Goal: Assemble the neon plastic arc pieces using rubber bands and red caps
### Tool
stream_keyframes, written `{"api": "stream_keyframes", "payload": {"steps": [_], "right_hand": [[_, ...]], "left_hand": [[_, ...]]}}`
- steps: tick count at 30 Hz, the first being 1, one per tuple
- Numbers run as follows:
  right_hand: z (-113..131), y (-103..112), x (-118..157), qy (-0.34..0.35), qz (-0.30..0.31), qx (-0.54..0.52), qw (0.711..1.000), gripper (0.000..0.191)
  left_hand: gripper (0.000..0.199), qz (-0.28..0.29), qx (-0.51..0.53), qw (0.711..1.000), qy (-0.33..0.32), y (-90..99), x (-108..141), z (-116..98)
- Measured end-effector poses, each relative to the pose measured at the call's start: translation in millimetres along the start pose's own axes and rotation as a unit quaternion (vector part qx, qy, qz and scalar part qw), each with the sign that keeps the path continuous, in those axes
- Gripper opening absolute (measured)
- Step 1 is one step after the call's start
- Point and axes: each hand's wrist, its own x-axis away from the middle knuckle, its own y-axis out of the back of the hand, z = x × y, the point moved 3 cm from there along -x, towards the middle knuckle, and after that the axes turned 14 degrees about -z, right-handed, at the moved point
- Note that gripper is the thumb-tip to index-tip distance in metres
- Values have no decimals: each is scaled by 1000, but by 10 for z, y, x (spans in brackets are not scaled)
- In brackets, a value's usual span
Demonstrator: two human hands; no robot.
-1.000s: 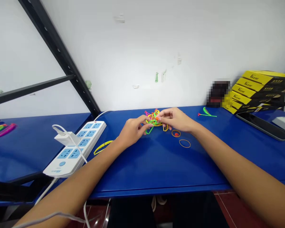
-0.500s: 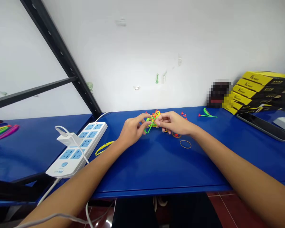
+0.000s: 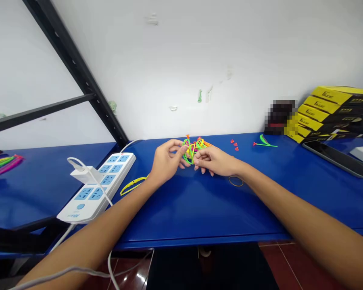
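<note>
A small green plastic toy bow [image 3: 186, 157] is held upright by my left hand [image 3: 168, 158], thumb and fingers closed on its curved side. A green toy arrow [image 3: 190, 148] with an orange suction-cup tip [image 3: 188, 137] crosses the bow. My right hand [image 3: 213, 160] pinches the arrow's lower end; the exact contact is hidden by the fingertips. Just behind both hands lies a pile of colourful toy bows and arrows [image 3: 200, 143], partly covered by them. Near my right wrist is a brown rubber band [image 3: 236, 181].
A yellow toy bow [image 3: 133, 185] lies beside a white power strip [image 3: 98, 189] with cables. Red suction cups [image 3: 236, 145] and another green arrow [image 3: 265, 145] with a green bow are at the back right. Farther right are a phone [image 3: 335, 159] and stacked yellow-black boxes [image 3: 323, 106].
The green arrow now stands upright, orange tip up, against the bow. My right hand has moved slightly down and left, and my left hand slightly up. The view has shifted a little.
</note>
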Motion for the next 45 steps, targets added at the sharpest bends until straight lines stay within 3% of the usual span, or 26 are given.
{"api": "stream_keyframes", "payload": {"steps": [5, 18, 26, 32, 37, 41, 43, 45], "right_hand": [[-23, -67, 3, -16, 26, -20, 999, 23], [-2, -112, -31, -11, -44, -63, 997, 21], [-9, -191, -24, -9, -25, -71, 997, 25], [-11, -131, -38, -12, -42, -54, 998, 24], [25, -118, -18, 17, -75, -27, 997, 39], [71, -106, 2, 77, -111, 40, 990, 31], [75, -45, -7, 85, -139, 68, 984, 31], [58, 57, -32, 78, -179, 95, 976, 35]], "left_hand": [[55, -40, 35, 998, 15, 29, -23, -41], [55, -24, 32, 998, 47, 34, -38, 5], [56, -24, 30, 997, 63, 26, -13, 5], [55, -21, 5, 998, 53, 43, -41, 7], [53, -35, -34, 998, 28, 73, -80, 20], [50, 6, -106, 994, -19, 76, -83, -18], [46, 28, -204, 973, -100, 140, -121, -113], [42, 29, -353, 916, -190, 283, -201, -237]]}}
